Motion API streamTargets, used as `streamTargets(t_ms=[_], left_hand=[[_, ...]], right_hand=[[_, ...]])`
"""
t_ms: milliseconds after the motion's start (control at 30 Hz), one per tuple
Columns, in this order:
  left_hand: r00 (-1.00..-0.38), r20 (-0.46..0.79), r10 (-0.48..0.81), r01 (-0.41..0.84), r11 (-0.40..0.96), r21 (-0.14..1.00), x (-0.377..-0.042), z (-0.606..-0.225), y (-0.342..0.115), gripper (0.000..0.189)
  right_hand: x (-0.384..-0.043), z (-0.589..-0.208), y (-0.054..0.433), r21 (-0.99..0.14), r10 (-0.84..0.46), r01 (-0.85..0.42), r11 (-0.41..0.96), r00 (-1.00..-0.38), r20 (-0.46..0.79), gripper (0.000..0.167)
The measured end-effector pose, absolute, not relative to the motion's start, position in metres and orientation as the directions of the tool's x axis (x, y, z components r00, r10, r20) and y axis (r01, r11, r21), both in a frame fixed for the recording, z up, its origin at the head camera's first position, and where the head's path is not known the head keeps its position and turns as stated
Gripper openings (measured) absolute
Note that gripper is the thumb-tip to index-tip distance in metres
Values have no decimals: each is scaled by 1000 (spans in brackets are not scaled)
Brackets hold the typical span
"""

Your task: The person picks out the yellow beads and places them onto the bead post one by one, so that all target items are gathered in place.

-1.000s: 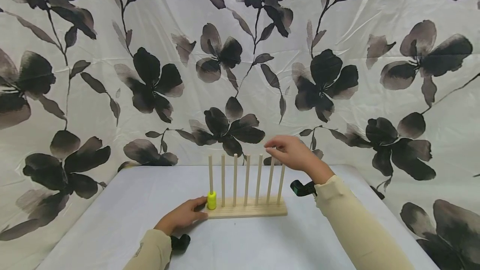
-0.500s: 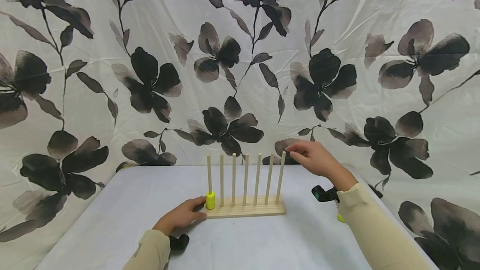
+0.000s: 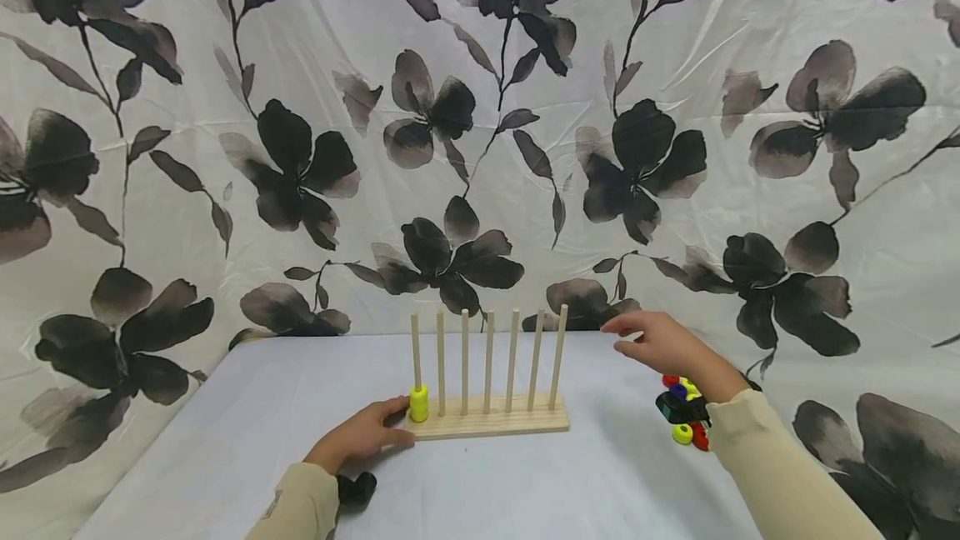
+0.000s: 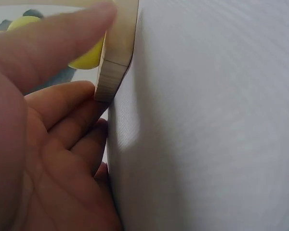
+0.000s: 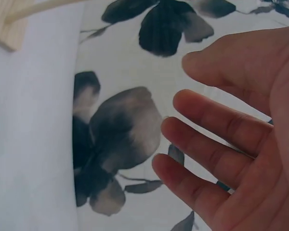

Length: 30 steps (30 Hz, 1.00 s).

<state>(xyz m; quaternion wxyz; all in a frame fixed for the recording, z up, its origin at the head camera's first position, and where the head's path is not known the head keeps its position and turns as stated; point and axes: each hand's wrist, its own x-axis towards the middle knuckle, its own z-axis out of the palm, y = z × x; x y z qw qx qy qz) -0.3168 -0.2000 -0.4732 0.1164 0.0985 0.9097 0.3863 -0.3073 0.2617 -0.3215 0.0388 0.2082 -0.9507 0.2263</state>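
A pale wooden base with a row of several upright pegs stands on the table. Two yellow beads are stacked on the leftmost peg. My left hand holds the left end of the base, thumb along the front edge and fingers at its end; the left wrist view shows the thumb across the wood beside a yellow bead. Raised to the right of the pegs, my right hand has spread, relaxed fingers with nothing between them.
Below my right wrist lies a pile of loose beads, among them a yellow bead, a red bead and a blue bead. A white cloth covers the table, and a floral curtain hangs behind it.
My right hand has moved from above the right-hand pegs outward to the right and slightly down, uncovering the bead pile. My left hand stays on the base.
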Motion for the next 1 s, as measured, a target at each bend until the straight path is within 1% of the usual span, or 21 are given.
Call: streamTargets(t_ms=[300, 467, 633, 800, 1000], left_hand=[[-952, -109, 288, 137, 714, 687, -319, -476, -201, 73], [-951, -127, 282, 121, 715, 688, -320, -477, -201, 72], [-952, -124, 278, 118, 712, 692, -319, -479, -201, 71], [-955, -119, 273, 115, 708, 697, -319, -475, -200, 72], [-951, -131, 278, 111, 708, 697, -319, -475, -199, 74]], right_hand=[[-303, -336, 285, -391, -371, -368, 844, -926, 72, 31], [-299, -343, 295, -410, -367, -339, 847, -930, 12, 30], [-295, -355, 304, -423, -336, -289, 859, -941, -41, 29], [-294, -369, 314, -411, -295, -235, 881, -952, -87, 29], [-289, -388, 325, -393, -222, -136, 909, -958, -183, 30]])
